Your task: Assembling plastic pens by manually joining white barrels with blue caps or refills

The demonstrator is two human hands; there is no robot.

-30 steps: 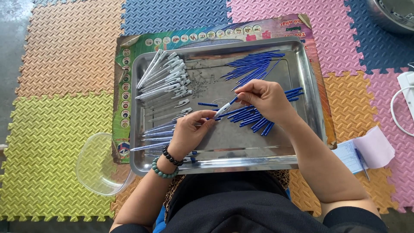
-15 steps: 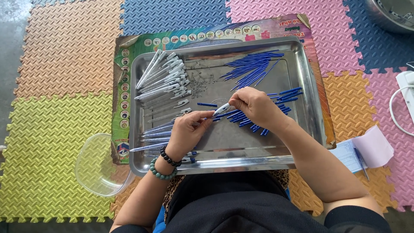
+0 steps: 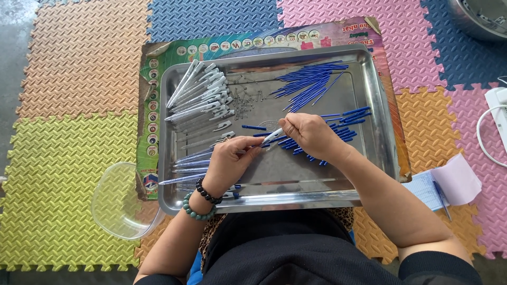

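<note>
Over the middle of a steel tray (image 3: 380, 111), both my hands hold one white pen barrel (image 3: 273, 136). My left hand (image 3: 231, 160), with bead bracelets at the wrist, grips its rear part. The front end is pinched by my right hand (image 3: 308, 134). White pen barrels with clips (image 3: 198, 92) lie stacked at the tray's upper left. Thin blue refills (image 3: 309, 82) are piled at the upper right. Blue pen parts (image 3: 351, 119) lie under and beside my right hand. Clear barrels (image 3: 187, 161) sit at the lower left. Small metal springs (image 3: 243, 103) are scattered in the middle.
The tray rests on a printed cardboard sheet (image 3: 169, 53) over coloured foam floor mats (image 3: 79, 63). A clear plastic bowl (image 3: 119, 203) lies left of the tray. A notepad with a pen (image 3: 443, 184) lies at right. A white cable (image 3: 488, 140) and a metal basin (image 3: 483, 18) are at the right edge.
My right hand has slid left from the blue parts towards my left hand, and now both hands meet on the white pen barrel.
</note>
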